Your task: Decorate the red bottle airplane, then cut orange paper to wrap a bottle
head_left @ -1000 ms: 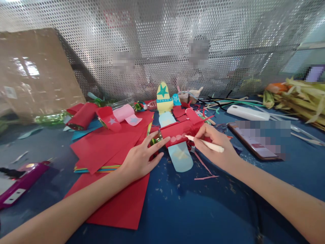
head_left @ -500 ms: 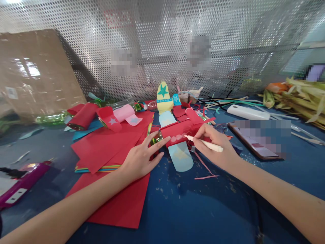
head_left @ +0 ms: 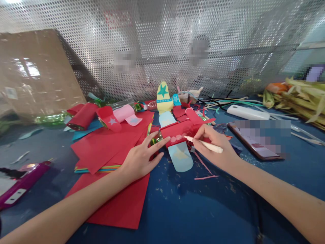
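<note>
While the right hand [head_left: 220,139] pinches a pen [head_left: 212,146] in closed fingers, its tip points left to the red tube [head_left: 175,129].
From those fingers the tube lies just leftward, long axis crosswise, right end slightly farther from the person; the tip is at the row of pale circles [head_left: 173,139] on the near side, though whether it touches I cannot tell. The left hand [head_left: 139,156], fingers spread and gripping nothing visible, has a fingertip on the tube's left end, so both hands are close. Crossing the axis, a blue wing [head_left: 180,159] juts nearer over the desk [head_left: 190,210].
</note>
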Action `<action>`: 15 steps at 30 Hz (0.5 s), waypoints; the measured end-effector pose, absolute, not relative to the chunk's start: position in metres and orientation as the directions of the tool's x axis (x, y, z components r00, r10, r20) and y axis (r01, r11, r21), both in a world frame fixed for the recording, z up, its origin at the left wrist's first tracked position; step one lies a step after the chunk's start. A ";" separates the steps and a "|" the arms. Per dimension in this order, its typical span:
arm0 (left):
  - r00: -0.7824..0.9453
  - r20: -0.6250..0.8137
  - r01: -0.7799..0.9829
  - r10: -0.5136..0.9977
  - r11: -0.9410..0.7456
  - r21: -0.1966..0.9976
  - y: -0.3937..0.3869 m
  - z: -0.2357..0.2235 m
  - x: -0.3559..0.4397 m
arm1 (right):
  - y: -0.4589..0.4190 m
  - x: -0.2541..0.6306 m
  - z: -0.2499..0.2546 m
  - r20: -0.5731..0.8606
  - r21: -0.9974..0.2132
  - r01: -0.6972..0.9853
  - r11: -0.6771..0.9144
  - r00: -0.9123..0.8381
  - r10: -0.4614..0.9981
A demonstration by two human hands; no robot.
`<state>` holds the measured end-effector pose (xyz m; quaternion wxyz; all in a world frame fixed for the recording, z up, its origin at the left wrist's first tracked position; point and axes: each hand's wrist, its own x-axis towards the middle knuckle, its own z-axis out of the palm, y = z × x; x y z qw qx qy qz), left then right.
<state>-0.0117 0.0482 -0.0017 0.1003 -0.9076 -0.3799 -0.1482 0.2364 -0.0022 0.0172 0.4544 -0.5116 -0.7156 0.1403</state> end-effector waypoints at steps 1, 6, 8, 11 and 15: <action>0.667 0.344 0.720 0.661 -0.690 -0.069 0.048 -0.002 -0.012 | -0.003 0.237 0.017 0.504 -0.669 0.605 0.432 -0.057 0.862; 0.664 0.339 0.724 0.667 -0.686 -0.069 0.048 -0.001 -0.011 | -0.005 0.238 0.019 0.514 -0.657 0.614 0.437 -0.059 0.856; 0.663 0.334 0.725 0.670 -0.685 -0.066 0.048 -0.001 -0.011 | -0.005 0.238 0.020 0.517 -0.654 0.620 0.433 -0.051 0.854; 0.659 0.333 0.729 0.674 -0.682 -0.062 0.048 0.000 -0.011 | -0.005 0.237 0.020 0.520 -0.654 0.624 0.428 -0.040 0.853; 0.661 0.332 0.727 0.673 -0.684 -0.062 0.048 -0.001 -0.011 | -0.003 0.237 0.018 0.518 -0.656 0.612 0.441 -0.059 0.853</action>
